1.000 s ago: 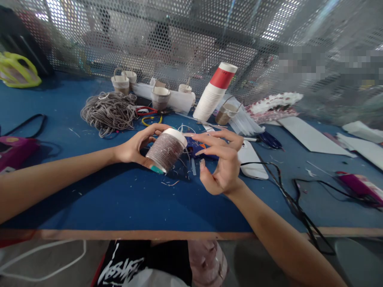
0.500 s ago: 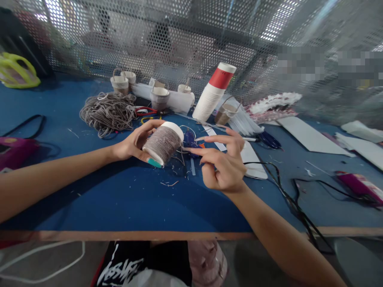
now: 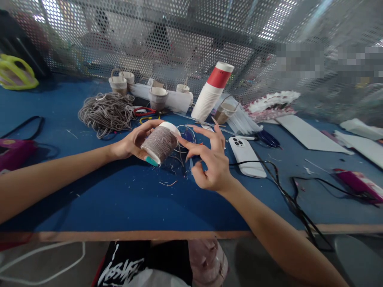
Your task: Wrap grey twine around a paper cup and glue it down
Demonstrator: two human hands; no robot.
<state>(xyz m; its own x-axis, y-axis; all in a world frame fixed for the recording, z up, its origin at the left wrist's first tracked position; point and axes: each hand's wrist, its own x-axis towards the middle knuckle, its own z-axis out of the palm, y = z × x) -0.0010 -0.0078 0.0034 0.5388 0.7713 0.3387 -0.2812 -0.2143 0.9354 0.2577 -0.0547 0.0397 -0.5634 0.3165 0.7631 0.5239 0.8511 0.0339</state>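
My left hand [image 3: 133, 142] grips a paper cup wrapped in grey-brown cord [image 3: 159, 143], tilted on its side above the blue table [image 3: 119, 191]. My right hand [image 3: 209, 159] hovers just right of the cup with its fingers spread, the index fingertip touching the cup's rim end. A loose strand of cord loops between cup and table. A blue glue gun [image 3: 188, 135] lies partly hidden behind the cup and the fingers.
A tangle of grey cord [image 3: 106, 112] lies at the back left, with small cord-wrapped cup baskets [image 3: 119, 83] behind it. A leaning stack of paper cups [image 3: 211, 95], a white phone [image 3: 246, 155], black cables [image 3: 287, 195] and scissors [image 3: 145, 112] surround the work spot. Perforated metal screen behind.
My right hand has moved left and closer to the cup, uncovering the white phone. The cup has shifted slightly left and back in my left hand.
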